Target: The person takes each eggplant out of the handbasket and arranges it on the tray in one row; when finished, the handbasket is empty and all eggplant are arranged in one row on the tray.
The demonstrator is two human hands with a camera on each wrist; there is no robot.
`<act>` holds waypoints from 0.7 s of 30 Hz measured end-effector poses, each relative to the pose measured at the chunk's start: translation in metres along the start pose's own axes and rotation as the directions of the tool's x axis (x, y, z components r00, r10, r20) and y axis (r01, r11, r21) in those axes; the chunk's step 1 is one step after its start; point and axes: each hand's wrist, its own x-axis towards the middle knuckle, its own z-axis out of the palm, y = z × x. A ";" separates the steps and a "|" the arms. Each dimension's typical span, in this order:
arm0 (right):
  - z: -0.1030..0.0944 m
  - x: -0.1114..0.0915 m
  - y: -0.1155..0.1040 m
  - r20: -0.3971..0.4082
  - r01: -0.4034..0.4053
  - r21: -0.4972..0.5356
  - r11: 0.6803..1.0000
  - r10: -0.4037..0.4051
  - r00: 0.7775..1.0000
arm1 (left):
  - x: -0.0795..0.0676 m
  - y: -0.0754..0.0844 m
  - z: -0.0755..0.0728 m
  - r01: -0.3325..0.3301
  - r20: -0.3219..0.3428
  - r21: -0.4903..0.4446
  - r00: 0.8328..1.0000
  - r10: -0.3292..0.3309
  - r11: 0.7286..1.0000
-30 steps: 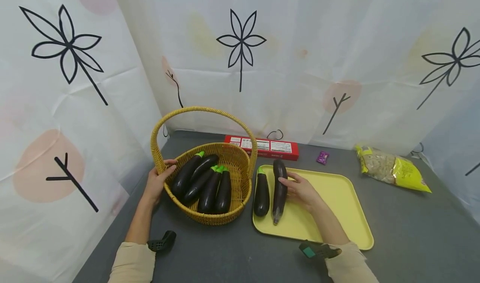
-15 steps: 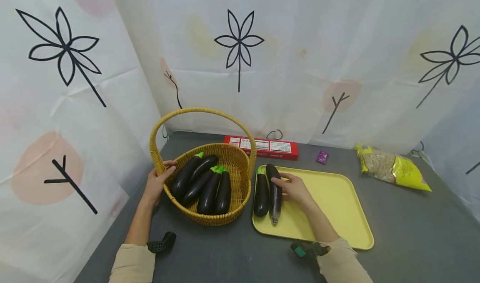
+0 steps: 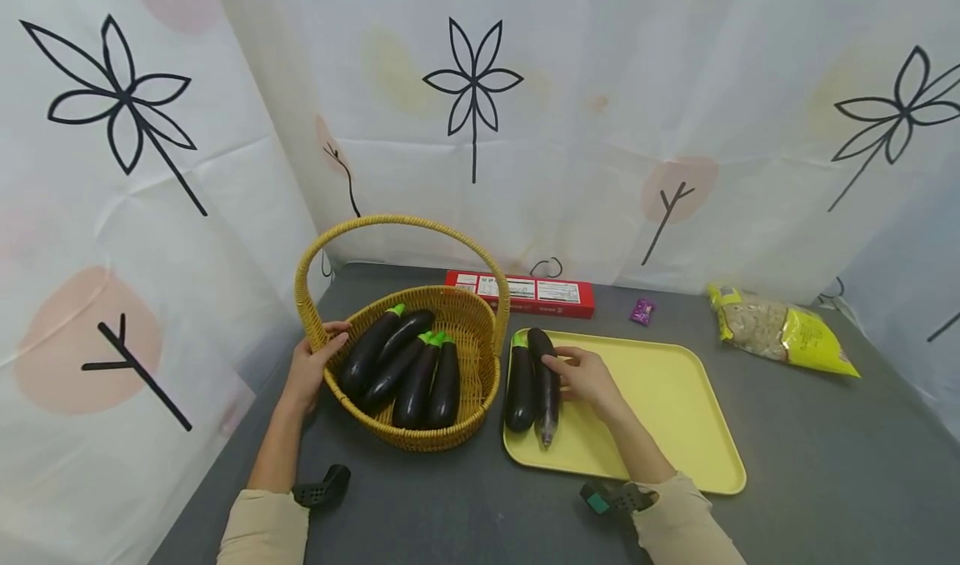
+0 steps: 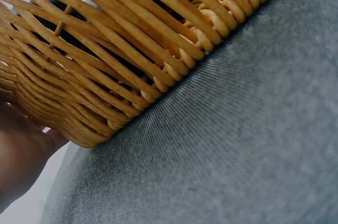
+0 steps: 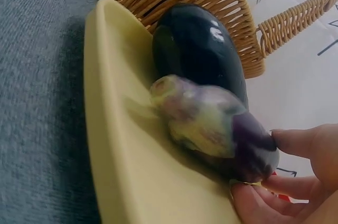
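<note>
A wicker basket [image 3: 480, 357] with a tall handle holds several dark eggplants [image 3: 415, 386] with green caps. My left hand [image 3: 303, 377] grips its left side, thumb over the rim; the left wrist view shows mostly woven wall. On the yellow tray [image 3: 660, 390], my right hand [image 3: 592, 382] pinches a long dark eggplant [image 3: 547, 382] between thumb and fingers. The pale, blunt end of this eggplant [image 5: 206, 123] points towards the right wrist camera. Close along its left lies a glossy, green-capped eggplant [image 3: 521, 390].
Behind the basket and tray lies a long red box [image 3: 555, 297]. A small purple packet [image 3: 642, 312] sits to its right. Farther right is a yellow-and-clear bag [image 3: 780, 330]. A patterned white cloth [image 3: 570, 132] hangs behind the grey table [image 3: 435, 507].
My right hand has shifted the long eggplant left, from a small gap to right beside the green-capped eggplant. The left hand stays on the basket.
</note>
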 end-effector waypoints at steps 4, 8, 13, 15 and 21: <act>-0.001 0.000 0.000 -0.005 0.005 -0.033 0.999 -0.005 1.000 | 0.000 0.000 -0.001 0.002 0.000 -0.002 1.000 -0.002 1.000; -0.003 0.000 0.001 -0.003 0.002 -0.041 0.999 -0.002 1.000 | 0.000 -0.001 -0.001 0.000 0.005 0.005 1.000 0.000 1.000; -0.004 0.000 0.001 0.004 -0.001 -0.048 0.999 0.001 1.000 | 0.000 0.000 -0.001 0.001 0.002 0.013 1.000 -0.001 1.000; -0.003 0.001 0.002 0.004 0.005 -0.064 0.998 -0.005 1.000 | 0.000 0.001 -0.001 0.002 0.001 0.012 1.000 -0.002 1.000; 0.004 0.001 0.001 -0.031 0.078 -0.192 0.978 -0.085 0.996 | 0.000 0.000 0.000 0.009 -0.001 0.002 1.000 -0.009 1.000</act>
